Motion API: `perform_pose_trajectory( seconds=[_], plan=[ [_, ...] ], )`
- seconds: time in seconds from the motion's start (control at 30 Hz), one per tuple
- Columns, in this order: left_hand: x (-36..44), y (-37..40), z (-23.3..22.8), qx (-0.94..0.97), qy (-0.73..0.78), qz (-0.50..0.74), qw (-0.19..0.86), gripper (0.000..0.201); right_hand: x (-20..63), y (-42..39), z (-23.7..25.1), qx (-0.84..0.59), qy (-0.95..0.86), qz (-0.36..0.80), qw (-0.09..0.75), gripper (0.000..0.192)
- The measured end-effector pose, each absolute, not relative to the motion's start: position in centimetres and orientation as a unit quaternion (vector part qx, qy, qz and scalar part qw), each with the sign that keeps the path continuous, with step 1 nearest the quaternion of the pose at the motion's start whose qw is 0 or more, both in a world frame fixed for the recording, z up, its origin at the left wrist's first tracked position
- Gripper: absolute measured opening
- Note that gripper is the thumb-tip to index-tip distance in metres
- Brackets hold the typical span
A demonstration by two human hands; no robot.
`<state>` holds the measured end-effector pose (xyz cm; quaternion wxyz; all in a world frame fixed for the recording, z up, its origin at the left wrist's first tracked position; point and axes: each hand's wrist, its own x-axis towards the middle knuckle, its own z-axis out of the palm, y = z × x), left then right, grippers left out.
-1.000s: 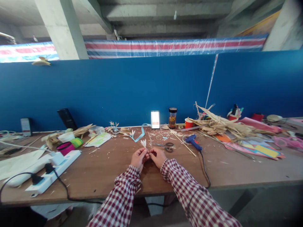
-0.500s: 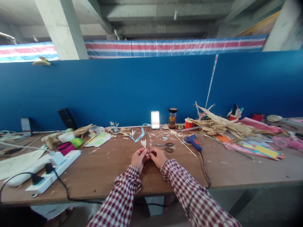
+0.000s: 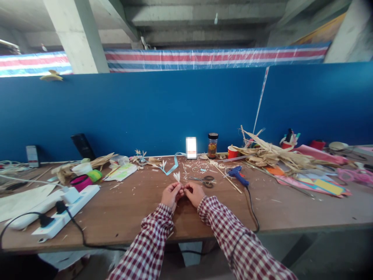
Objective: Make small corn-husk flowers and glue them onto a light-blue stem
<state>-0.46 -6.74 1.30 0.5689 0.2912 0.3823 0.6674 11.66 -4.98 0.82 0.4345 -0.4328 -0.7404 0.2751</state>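
Between the thumb and fingers of my left hand [image 3: 171, 195] is a small pale flower [image 3: 176, 177], its pointed petals fanned upward. My right hand [image 3: 194, 193] is closed in a pinch beside it, the fingertips meeting those of the left hand at the flower's base. Whatever the right fingertips grip is too small and covered to make out. Just beyond the right hand lie scissors [image 3: 208, 181] with dark handles. A light blue ribbon [image 3: 174, 168] curls on the table behind the flower, next to another pale flower [image 3: 163, 165].
A blue glue gun [image 3: 240, 177] and a thin stick [image 3: 229, 179] lie right of the scissors. Dried husks [image 3: 276, 155] are heaped at the right, near a lidded jar [image 3: 212, 146] and a red cup [image 3: 232, 152]. A white power strip [image 3: 65, 214] with cords sits at the left.
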Motion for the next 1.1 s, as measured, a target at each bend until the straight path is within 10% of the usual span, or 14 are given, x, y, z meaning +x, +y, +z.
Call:
perform_pose_trajectory(
  seconds=[1.1],
  plan=[
    [-0.29,-6.90,1.63,0.289,0.389,0.665,0.569,0.019,11.58,-5.11,1.08,-0.435,-0.740,0.275,0.433,0.012]
  ],
)
